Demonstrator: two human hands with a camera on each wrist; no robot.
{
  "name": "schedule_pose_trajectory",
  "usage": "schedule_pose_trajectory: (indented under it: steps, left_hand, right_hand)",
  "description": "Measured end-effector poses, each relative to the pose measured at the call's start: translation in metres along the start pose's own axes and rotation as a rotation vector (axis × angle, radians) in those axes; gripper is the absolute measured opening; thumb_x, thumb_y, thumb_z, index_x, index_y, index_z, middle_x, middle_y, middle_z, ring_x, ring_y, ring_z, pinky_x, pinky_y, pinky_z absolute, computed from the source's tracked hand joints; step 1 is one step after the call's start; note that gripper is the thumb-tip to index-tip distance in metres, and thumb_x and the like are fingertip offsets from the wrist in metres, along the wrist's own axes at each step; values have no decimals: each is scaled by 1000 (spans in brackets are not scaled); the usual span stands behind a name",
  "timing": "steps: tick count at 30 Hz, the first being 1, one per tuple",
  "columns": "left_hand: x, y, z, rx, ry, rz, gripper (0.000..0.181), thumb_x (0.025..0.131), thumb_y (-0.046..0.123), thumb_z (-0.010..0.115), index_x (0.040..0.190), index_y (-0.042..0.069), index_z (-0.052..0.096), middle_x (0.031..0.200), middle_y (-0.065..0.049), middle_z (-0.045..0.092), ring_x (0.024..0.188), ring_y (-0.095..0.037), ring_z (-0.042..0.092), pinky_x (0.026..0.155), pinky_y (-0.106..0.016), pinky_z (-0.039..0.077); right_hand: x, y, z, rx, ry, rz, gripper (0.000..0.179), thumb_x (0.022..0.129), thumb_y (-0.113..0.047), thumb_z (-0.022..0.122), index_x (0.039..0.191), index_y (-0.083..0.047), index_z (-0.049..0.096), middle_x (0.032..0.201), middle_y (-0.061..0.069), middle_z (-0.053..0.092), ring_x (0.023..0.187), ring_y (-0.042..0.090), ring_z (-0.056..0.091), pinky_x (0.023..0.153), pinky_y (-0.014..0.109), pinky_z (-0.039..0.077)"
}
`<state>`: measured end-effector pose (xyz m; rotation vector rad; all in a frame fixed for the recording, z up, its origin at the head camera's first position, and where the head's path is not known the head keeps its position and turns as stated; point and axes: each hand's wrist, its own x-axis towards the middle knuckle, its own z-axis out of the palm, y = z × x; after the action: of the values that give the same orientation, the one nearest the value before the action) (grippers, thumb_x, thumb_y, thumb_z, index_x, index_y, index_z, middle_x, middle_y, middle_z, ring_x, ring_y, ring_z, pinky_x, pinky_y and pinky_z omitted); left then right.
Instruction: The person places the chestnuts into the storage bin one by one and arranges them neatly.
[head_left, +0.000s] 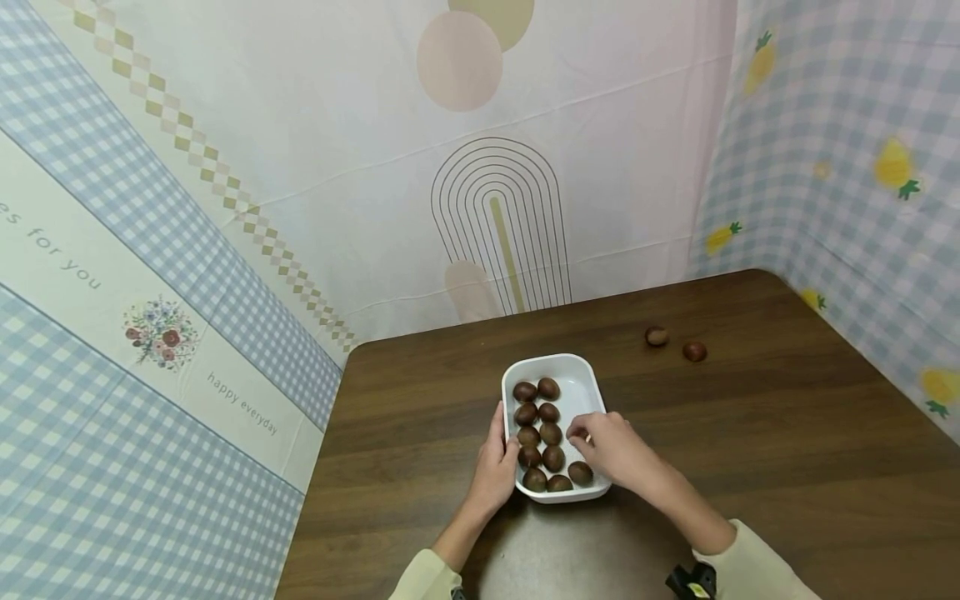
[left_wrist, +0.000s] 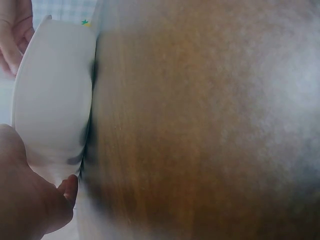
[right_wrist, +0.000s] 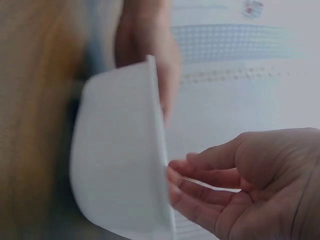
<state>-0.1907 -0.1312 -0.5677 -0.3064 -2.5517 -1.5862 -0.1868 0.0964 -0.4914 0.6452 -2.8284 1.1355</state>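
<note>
A white rounded-corner dish (head_left: 592, 379) stands on the table with several brown chestnuts (head_left: 551, 433) inside. They form two columns along its left side, and a single chestnut (head_left: 580, 473) lies at the near right. My left hand (head_left: 495, 467) grips the dish's left wall, thumb at the rim; its fingers (left_wrist: 70, 190) show low against the outer wall. Over the right side of the dish is my right hand (head_left: 615, 450), its fingers bent and fingertips drawn together. The rim hides the tips in the right wrist view, so whether they pinch anything is unclear.
Two loose chestnuts, one (head_left: 656, 336) left of the other (head_left: 694, 351), lie on the brown wooden table (head_left: 750, 417) beyond the dish to the right. Patterned cloth (head_left: 360, 167) hangs along the back and both sides of the table.
</note>
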Motion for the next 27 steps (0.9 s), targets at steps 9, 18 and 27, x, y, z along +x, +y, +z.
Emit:
schedule_pose_trajectory:
  steps: [9,18,27]
  left_hand:
    - [0,0,0,1,-3,-26,68,105,2,48,169,7,25,164,-21,42,147,-34,46,120,-55,34]
    - [1,0,0,1,-2,-17,68,104,1,48,168,4,25,162,-24,44,145,-36,48,119,-56,35]
    - [1,-1,-1,-4,-4,-30,68,105,4,48,169,7,25,164,-21,43,146,-32,47,120,-54,35]
  right_hand:
    - [6,38,-46,227,136,36,11,101,-10,72,110,-8,79,101,5,78,90,19,72,75,27,57]
    - [9,117,-67,322,350,62,27,105,-14,69,129,-2,73,121,19,75,102,1,68,84,10,50]
    - [19,180,-66,445,625,212,41,101,-6,73,139,4,66,135,23,69,109,-2,66,88,7,49]
